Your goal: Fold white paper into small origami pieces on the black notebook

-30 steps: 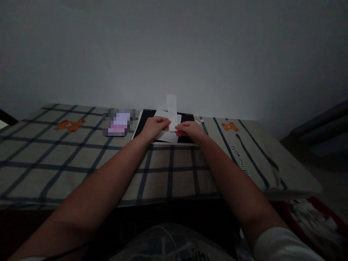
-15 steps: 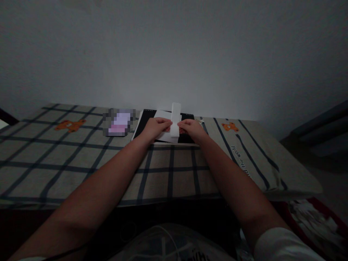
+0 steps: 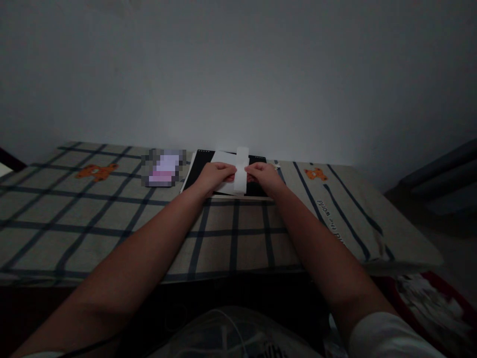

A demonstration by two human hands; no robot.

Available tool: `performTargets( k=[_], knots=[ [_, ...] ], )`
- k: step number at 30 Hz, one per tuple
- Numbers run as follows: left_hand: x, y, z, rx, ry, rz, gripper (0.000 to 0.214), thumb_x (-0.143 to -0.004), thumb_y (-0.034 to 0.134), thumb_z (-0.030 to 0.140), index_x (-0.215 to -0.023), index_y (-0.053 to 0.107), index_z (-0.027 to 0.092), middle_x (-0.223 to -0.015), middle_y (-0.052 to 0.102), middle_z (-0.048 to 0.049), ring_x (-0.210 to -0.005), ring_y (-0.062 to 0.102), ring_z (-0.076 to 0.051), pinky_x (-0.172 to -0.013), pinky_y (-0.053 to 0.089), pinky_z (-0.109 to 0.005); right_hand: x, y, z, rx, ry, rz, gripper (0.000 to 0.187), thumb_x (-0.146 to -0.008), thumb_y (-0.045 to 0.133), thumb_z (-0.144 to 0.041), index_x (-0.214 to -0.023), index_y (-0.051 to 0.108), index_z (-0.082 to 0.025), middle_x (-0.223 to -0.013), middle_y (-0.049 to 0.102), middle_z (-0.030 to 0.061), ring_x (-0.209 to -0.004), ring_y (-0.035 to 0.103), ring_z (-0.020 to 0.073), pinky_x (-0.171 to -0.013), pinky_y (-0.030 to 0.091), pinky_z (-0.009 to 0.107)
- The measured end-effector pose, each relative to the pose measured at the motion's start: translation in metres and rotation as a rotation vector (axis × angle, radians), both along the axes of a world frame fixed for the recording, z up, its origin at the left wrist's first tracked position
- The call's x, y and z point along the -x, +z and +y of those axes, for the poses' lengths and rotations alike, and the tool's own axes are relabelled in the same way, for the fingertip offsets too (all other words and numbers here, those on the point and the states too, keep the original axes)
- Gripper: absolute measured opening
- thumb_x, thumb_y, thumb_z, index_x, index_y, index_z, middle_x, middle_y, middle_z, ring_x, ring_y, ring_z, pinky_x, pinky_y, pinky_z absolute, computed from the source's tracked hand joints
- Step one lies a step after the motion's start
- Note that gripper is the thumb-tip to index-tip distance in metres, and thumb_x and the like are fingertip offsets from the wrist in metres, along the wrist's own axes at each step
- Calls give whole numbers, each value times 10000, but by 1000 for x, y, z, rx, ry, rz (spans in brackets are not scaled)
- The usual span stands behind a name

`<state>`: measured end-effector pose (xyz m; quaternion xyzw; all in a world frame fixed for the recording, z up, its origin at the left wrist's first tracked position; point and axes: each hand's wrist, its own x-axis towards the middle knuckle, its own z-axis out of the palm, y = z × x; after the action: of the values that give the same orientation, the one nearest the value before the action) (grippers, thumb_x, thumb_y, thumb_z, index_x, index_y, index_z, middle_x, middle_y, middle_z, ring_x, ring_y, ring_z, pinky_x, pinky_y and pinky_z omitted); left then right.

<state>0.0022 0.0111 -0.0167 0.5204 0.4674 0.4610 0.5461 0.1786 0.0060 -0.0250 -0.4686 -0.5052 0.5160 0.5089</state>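
Note:
Between my two hands is a narrow white strip that looks like folded paper [image 3: 242, 161], its long side pointing away from me. My left hand [image 3: 217, 174] pinches its left edge between thumb and fingers. On the opposite edge, my right hand [image 3: 264, 175] pinches it the same way. Beneath lies a black notebook or folder [image 3: 197, 166] with a row of small holes along its far edge. A white sheet [image 3: 222, 157] rests on the black cover, partly hidden by my left hand and the strip.
A checked tablecloth [image 3: 130, 214] with orange bear prints covers the table, which stands against a grey wall [image 3: 238, 74]. Left of the notebook lies a phone [image 3: 164, 169] with a blurred-out screen. Crumpled pale cloth [image 3: 428, 303] is below the table's right side.
The white strip has tipped in my fingers: its far end is lower and its near end slightly closer to me. Both hands stay nearly in place, still pinching it.

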Motion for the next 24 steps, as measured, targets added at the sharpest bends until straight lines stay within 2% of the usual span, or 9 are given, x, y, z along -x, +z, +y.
performTargets(
  k=[10,13,18,24],
  knots=[
    [0,6,-4,-5,-2,15,49,-697,749,170,-714,732,127,-694,706,-31,-597,599,-83,-682,507,-224,2,0,0,5,26,72,165,-733,766,-281,-712,660,-156,-655,653,-4,-599,588,86,-659,521,242],
    [-1,4,-4,5,-1,29,40,-696,734,162,-677,718,131,-650,687,-26,-576,592,-87,-667,503,-226,1,1,0,6,0,46,144,-726,765,-250,-703,655,-159,-632,647,-10,-587,584,87,-643,518,239],
    [-1,2,-2,-11,31,18,96,-701,752,223,-720,718,135,-671,691,-28,-578,589,-91,-657,499,-230,0,0,-3,2,47,-2,187,-702,786,-281,-675,642,-165,-631,659,1,-597,588,96,-633,514,238],
    [1,3,0,-32,12,15,75,-693,752,194,-715,723,128,-680,701,-30,-584,590,-85,-663,499,-223,1,0,-2,20,60,78,153,-737,760,-281,-738,666,-161,-653,663,1,-604,598,92,-639,517,234]
  ],
)
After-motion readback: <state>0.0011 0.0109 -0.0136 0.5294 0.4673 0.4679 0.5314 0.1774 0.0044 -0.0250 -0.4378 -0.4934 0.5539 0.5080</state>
